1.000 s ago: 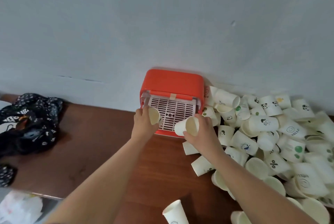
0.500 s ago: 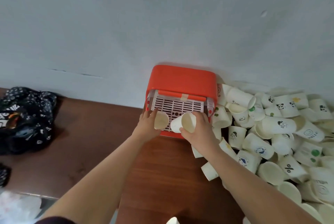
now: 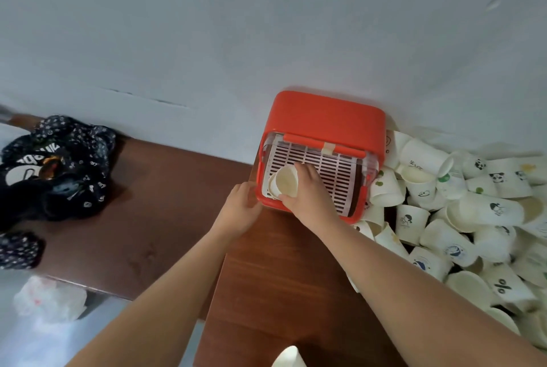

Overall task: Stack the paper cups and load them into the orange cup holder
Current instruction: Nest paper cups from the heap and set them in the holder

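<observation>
The orange cup holder stands against the wall, with a white slotted grid on its open front. My right hand grips two nested paper cups, mouths facing me, over the left part of the grid. My left hand holds nothing and rests against the holder's front left corner, fingers loosely bent. A big heap of loose paper cups, many with small prints, lies to the right of the holder.
The brown wooden table runs under my arms. Dark patterned cloth lies at the far left. A crumpled white plastic bag sits below the table's left edge. One cup rim shows at the bottom edge.
The cup from my left hand now sits nested with the right hand's cup. My right hand moved left onto the grid; my left hand dropped to the holder's corner, holding nothing.
</observation>
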A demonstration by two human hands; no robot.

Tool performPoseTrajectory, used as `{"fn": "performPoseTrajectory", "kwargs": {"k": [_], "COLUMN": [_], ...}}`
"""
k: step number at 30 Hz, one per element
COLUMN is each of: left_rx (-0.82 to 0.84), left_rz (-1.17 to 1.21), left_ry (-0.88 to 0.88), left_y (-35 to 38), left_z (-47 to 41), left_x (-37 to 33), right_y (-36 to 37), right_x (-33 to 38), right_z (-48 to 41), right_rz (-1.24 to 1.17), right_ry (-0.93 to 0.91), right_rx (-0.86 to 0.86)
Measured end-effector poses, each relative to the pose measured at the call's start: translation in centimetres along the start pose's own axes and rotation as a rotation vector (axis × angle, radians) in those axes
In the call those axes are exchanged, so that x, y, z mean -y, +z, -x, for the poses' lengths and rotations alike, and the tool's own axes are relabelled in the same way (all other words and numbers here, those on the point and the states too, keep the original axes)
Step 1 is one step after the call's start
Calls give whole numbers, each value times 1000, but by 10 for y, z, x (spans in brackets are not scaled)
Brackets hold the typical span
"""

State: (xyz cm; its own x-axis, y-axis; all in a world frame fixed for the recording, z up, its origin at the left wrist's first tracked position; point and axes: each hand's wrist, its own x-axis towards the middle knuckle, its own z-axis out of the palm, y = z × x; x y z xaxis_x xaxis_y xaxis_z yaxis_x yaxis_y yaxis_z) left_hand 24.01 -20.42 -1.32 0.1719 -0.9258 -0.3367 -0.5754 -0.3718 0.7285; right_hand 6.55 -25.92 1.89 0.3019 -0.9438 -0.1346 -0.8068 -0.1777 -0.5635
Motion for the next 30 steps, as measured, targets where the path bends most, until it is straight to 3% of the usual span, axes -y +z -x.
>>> {"fn": "performPoseTrajectory", "kwargs": {"k": [7, 11, 19, 24, 30], "left_rx": [7, -10, 157, 377, 525], "left_rz": [-4, 6, -134, -215, -254], "left_ry": [-23, -17, 27, 9, -132], "left_y": [6, 7, 4, 28, 69], "left_z": [-15, -11, 54, 105, 177], "left_x": [3, 7, 34, 51, 68], "right_y": [28, 26, -21, -7, 37], "right_x": [-12, -13, -28, -46, -60], "right_z": [-16, -9, 107, 196, 268], "right_rz": [82, 25, -31, -36, -24], "right_ry": [-27, -18, 139, 298, 329], "right_rx": [107, 78, 13, 237, 501]}}
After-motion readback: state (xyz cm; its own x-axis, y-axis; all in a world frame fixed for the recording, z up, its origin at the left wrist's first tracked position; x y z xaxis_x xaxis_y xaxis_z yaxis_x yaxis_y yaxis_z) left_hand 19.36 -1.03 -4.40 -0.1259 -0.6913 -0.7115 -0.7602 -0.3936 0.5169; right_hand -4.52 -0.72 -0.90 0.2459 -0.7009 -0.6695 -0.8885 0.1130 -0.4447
